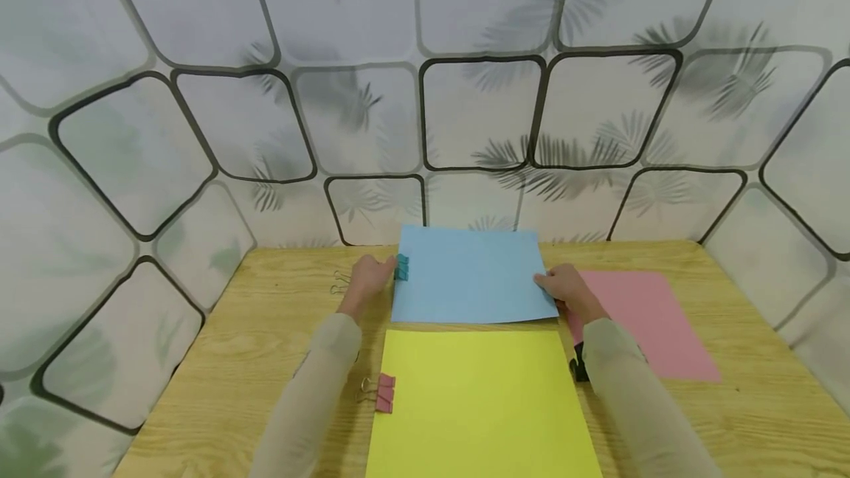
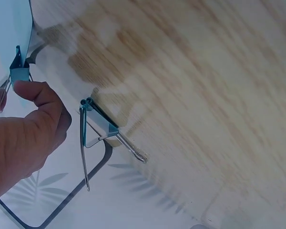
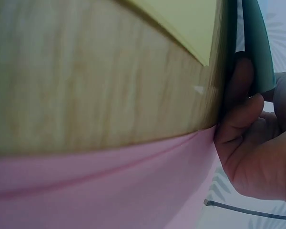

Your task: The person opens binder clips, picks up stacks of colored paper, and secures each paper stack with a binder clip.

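Observation:
A light blue sheet of paper [image 1: 471, 271] lies near the wall. At its left edge sits a teal binder clip [image 1: 401, 268], which my left hand [image 1: 372, 279] pinches by its handles; the left wrist view shows the thumb right at the clip [image 2: 20, 72]. My right hand [image 1: 567, 290] grips the sheet's right edge between thumb and fingers, and in the right wrist view that edge of the paper [image 3: 261, 57] is lifted. A second teal binder clip [image 2: 107, 125] stands beside the left hand, its wire handles spread.
In front lies a yellow sheet [image 1: 478, 404] with a pink binder clip [image 1: 385, 393] on its left edge. A pink sheet [image 1: 654, 327] lies at the right, a black binder clip [image 1: 579, 364] by its left edge. The patterned wall [image 1: 478, 116] borders the wooden table [image 1: 246, 360].

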A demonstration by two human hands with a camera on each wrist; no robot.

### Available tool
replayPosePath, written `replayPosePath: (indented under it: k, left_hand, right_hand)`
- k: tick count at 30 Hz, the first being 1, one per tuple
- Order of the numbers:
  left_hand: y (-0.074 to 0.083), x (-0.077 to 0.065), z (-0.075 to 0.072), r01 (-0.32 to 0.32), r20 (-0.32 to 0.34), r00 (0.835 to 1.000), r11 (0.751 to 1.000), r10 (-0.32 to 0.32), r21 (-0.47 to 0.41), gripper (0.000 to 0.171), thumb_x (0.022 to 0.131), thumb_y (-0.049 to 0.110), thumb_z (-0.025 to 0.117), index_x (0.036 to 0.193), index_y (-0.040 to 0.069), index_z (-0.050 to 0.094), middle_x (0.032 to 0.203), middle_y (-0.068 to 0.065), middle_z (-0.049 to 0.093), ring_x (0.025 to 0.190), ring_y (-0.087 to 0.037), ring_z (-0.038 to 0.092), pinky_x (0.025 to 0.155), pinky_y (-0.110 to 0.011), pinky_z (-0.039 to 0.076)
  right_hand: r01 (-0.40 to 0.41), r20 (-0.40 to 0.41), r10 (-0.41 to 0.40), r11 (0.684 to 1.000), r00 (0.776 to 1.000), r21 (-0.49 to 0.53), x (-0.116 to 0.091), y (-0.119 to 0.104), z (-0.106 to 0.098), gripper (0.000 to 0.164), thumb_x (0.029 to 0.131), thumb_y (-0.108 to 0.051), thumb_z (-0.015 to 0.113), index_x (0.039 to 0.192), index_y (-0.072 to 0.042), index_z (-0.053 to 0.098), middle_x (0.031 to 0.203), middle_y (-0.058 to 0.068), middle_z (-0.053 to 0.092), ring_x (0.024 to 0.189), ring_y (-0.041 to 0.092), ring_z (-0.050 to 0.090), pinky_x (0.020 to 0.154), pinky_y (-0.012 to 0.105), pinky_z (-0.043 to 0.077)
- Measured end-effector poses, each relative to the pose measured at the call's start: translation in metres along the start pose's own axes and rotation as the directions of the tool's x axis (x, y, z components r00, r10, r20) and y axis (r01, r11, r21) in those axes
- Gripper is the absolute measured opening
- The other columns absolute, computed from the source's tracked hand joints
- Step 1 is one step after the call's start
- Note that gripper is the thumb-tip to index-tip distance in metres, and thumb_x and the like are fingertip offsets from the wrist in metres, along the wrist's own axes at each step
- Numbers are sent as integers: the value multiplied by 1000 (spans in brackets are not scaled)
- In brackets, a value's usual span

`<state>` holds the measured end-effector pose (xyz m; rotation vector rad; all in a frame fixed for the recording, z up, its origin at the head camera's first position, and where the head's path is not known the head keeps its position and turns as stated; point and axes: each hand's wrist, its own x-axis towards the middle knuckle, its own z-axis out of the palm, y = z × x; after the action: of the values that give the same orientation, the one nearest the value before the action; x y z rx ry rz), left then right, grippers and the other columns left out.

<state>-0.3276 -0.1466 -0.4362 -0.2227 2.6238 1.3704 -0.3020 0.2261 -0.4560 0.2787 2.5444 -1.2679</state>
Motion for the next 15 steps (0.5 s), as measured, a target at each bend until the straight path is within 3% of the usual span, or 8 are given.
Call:
replayPosePath:
  k: [10,15]
  left_hand:
    - [3,-1,1,-4,-2,1000,994,4,109,42,102,36,46,68,11,44,57,0,39,48,-12,35,46,-25,32]
    - [6,-3,-1,9,-5,1000,992,-9,126,42,102,34,46,67,11,45,61,-1,40,50,-12,35,46,-25,31]
  right_hand:
    - [-11,-14,10,999,1000,-39,-2,-3,1,46,103,-24,52,63,-15,33,53,-4,25,46,9,27,47,25,32]
    - [-5,-3,5,998,1000,-56,1,-1,2,44,104,-25,50,65,-15,32,53,-3,26,46,10,27,48,27,32]
